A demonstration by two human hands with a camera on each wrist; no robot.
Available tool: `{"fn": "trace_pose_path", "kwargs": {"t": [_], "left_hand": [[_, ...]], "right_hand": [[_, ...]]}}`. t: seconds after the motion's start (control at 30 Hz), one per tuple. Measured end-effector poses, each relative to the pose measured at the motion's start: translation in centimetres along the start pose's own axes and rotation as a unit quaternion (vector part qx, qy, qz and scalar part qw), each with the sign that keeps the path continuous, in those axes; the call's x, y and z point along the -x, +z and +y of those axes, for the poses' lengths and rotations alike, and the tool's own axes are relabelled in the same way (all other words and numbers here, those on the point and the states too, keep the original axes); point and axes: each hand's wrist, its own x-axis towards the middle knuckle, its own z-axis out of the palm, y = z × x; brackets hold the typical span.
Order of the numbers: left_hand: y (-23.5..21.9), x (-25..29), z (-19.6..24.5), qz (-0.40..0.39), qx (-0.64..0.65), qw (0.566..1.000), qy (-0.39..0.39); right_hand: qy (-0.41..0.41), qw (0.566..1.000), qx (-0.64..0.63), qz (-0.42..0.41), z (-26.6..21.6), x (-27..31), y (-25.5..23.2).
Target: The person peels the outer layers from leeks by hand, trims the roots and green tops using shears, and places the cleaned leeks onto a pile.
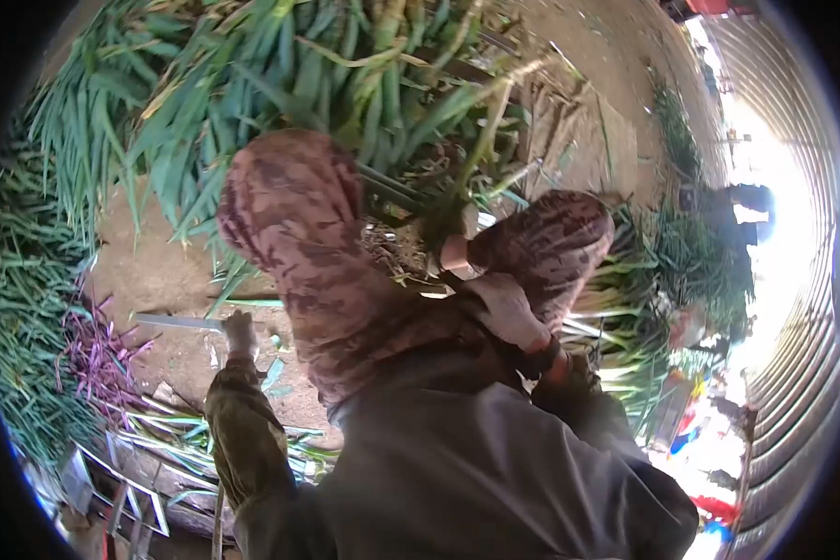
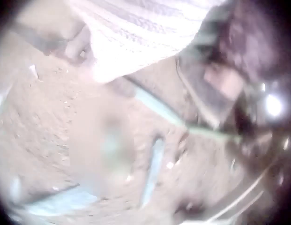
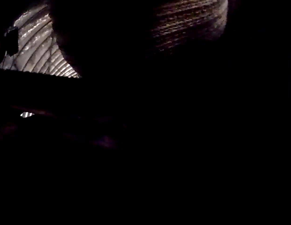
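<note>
In the head view the left hand (image 1: 240,334), in a pale glove, grips a knife whose blade (image 1: 179,321) points left above the brown ground. Its knitted glove (image 2: 140,35) fills the top of the left wrist view, where the fingers are mostly hidden. The gloved right hand (image 1: 511,315) lies at the inner side of the bent camouflage-clad leg (image 1: 555,238), near the ankle; how its fingers lie is unclear. The right wrist view is mostly dark, with part of the knitted glove (image 3: 192,23) at the top.
Long green-leaved stalks (image 1: 280,65) are heaped beyond the knees. More leafy bundles (image 1: 28,317) line the left side, beside purple strips (image 1: 107,359). Pale stalks (image 1: 616,322) lie right of the legs. Leaf scraps (image 2: 152,171) litter the soil. A corrugated wall (image 1: 803,373) curves along the right.
</note>
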Motion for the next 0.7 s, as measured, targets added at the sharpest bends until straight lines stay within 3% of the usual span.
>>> {"fn": "trace_pose_path", "kwargs": {"t": [0.07, 0.1, 0.13, 0.2, 0.3, 0.4, 0.43, 0.47, 0.53, 0.6, 0.63, 0.7], "left_hand": [[1.4, 1.4, 0.2, 0.001, 0.029, 0.995, -0.093], [0.7, 2.7, 0.9, 0.052, 0.071, 0.991, -0.101], [-1.0, 3.5, 2.2, 0.105, 0.114, 0.982, -0.109], [-5.8, 4.5, 5.1, 0.119, 0.196, 0.958, -0.173], [-10.0, 5.8, 6.3, 0.165, 0.279, 0.913, -0.248], [-12.5, 5.9, 6.5, 0.269, 0.392, 0.842, -0.255], [-13.6, 6.0, 6.2, 0.289, 0.378, 0.843, -0.25], [-11.6, 5.5, 4.6, 0.365, 0.479, 0.775, -0.192], [-17.5, 6.0, 5.1, 0.406, 0.563, 0.684, -0.223], [-24.9, 7.4, 7.6, 0.467, 0.412, 0.761, -0.179], [-27.6, 7.4, 8.6, 0.517, 0.378, 0.757, -0.131], [-33.4, 8.0, 11.8, 0.521, 0.308, 0.79, -0.1]], "right_hand": [[-0.029, 0.998, 0.036, -0.039, 0.9, 0.6, 0.9], [-0.031, 0.993, 0.074, -0.092, 0.7, 0.7, 0.4], [-0.032, 0.992, 0.081, -0.092, 1.2, 0.8, 0.6], [-0.037, 0.99, 0.092, -0.099, 2.0, 0.8, 1.3], [0.016, 0.973, -0.004, -0.232, 1.9, -2.5, -0.3], [-0.092, 0.956, -0.015, -0.279, 5.9, -6.2, 3.2], [-0.093, 0.936, -0.034, -0.337, 5.5, -7.0, 2.8], [-0.111, 0.937, -0.063, -0.324, 5.0, -6.9, 2.2], [-0.144, 0.936, -0.123, -0.297, 3.9, -6.1, 1.3], [-0.129, 0.965, -0.129, -0.19, 3.8, -4.2, 2.8], [-0.122, 0.974, -0.147, -0.121, 2.7, -2.7, 2.1], [-0.111, 0.975, -0.19, -0.003, 0.5, 0.1, 0.6]]}}
